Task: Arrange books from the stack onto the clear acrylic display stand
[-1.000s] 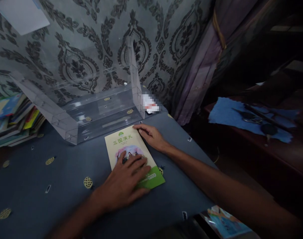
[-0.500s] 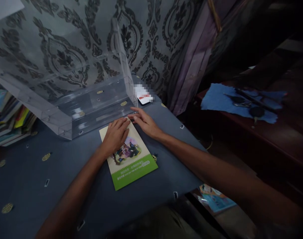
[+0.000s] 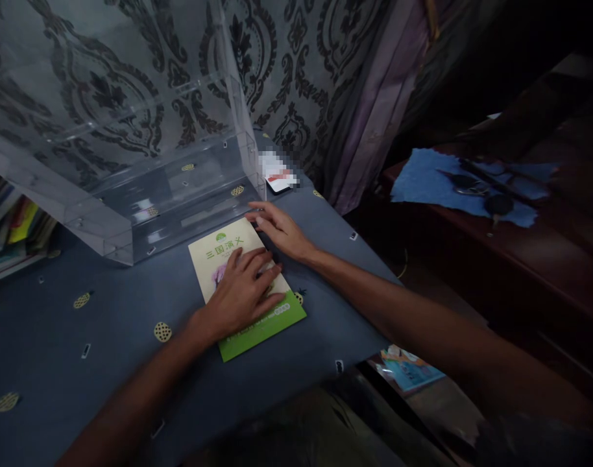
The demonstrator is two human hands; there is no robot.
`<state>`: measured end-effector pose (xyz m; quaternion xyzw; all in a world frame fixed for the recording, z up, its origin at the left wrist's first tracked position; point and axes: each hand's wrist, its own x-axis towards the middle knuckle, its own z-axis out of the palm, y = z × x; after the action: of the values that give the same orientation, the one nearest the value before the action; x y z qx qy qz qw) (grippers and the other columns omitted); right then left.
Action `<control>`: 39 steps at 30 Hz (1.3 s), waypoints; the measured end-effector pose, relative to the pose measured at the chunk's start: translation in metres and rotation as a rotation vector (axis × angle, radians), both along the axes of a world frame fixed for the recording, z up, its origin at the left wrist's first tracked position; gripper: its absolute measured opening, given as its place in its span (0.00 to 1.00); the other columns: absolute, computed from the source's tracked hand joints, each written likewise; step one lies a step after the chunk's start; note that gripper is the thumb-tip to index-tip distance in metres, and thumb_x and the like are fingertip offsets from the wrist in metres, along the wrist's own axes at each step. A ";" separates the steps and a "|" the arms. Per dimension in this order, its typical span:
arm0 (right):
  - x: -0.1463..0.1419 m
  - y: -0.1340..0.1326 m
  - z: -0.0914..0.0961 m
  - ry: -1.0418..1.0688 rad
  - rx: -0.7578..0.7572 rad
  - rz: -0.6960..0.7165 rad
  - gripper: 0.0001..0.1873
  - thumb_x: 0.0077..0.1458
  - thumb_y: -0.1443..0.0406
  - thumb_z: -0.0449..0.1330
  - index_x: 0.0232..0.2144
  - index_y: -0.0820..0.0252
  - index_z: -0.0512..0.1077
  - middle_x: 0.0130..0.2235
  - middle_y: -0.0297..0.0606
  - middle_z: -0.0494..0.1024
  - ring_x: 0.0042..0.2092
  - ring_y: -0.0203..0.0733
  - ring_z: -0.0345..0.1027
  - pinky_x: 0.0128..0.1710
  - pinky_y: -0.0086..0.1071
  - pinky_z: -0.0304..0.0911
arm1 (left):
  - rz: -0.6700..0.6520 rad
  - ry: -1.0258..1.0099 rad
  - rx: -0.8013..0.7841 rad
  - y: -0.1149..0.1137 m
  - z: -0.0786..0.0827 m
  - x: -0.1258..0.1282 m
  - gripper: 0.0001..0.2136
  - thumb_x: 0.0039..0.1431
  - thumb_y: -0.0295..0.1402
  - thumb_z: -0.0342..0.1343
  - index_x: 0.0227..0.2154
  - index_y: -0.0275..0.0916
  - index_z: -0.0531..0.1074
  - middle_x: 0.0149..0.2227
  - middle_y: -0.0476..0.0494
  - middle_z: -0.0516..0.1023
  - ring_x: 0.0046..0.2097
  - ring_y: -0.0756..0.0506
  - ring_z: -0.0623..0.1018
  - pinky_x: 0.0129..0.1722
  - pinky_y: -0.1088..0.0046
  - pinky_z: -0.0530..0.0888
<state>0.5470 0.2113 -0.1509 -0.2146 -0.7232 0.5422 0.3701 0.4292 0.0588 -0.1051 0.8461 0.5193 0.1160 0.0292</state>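
A thin book [image 3: 213, 259] with a cream cover, a picture and a green lower band lies closed on the dark blue patterned tablecloth [image 3: 116, 305]. Flat across the middle of its cover rests my left hand [image 3: 242, 288], fingers spread, hiding most of the picture. My right hand [image 3: 281, 230] is at the book's upper right corner, fingers stretched out and holding nothing; whether its fingertips touch the edge I cannot tell. Just behind the book stands a clear acrylic rack [image 3: 126, 243], with no books in it.
Several stacked books [image 3: 21, 224] stand left of the rack. A phone-like white object [image 3: 279, 178], partly blurred out, lies beyond my right hand. On the right, a dark red table [image 3: 423, 220] bears a blue cloth [image 3: 423, 175] with small dark items. Below the table edge shows a colourful packet [image 3: 408, 370].
My left hand has slid down from the top of the cover to its middle, uncovering the title. My right hand stays near the upper right corner. The view has shifted slightly.
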 end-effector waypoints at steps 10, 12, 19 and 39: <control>0.002 -0.001 0.001 -0.014 0.017 0.009 0.22 0.67 0.58 0.51 0.60 0.53 0.63 0.54 0.45 0.78 0.56 0.48 0.72 0.57 0.50 0.68 | -0.132 0.080 -0.106 -0.020 0.007 0.024 0.27 0.67 0.50 0.51 0.59 0.34 0.66 0.61 0.32 0.71 0.66 0.31 0.64 0.65 0.36 0.55; 0.003 -0.001 0.001 -0.023 0.022 0.011 0.22 0.67 0.58 0.51 0.61 0.53 0.63 0.55 0.45 0.78 0.56 0.48 0.72 0.57 0.50 0.68 | -0.130 0.089 -0.116 -0.020 0.008 0.025 0.25 0.68 0.48 0.51 0.59 0.34 0.66 0.61 0.32 0.71 0.66 0.31 0.64 0.65 0.35 0.55; 0.003 0.000 -0.001 -0.015 0.016 0.019 0.23 0.67 0.55 0.51 0.61 0.52 0.63 0.55 0.44 0.77 0.57 0.48 0.71 0.56 0.49 0.69 | -0.171 0.068 -0.105 -0.019 0.008 0.024 0.19 0.69 0.43 0.50 0.54 0.36 0.70 0.60 0.35 0.74 0.66 0.33 0.66 0.66 0.37 0.55; 0.011 -0.010 0.019 -0.050 -0.148 -0.054 0.21 0.68 0.51 0.50 0.58 0.50 0.66 0.54 0.44 0.79 0.52 0.47 0.76 0.53 0.46 0.72 | -0.173 0.038 0.018 -0.016 -0.005 0.014 0.17 0.70 0.44 0.49 0.53 0.39 0.72 0.57 0.40 0.77 0.65 0.37 0.68 0.69 0.43 0.50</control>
<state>0.5577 0.2010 -0.1323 -0.2745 -0.6840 0.5786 0.3494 0.4437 0.0428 -0.1101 0.8901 0.4438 0.1019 0.0217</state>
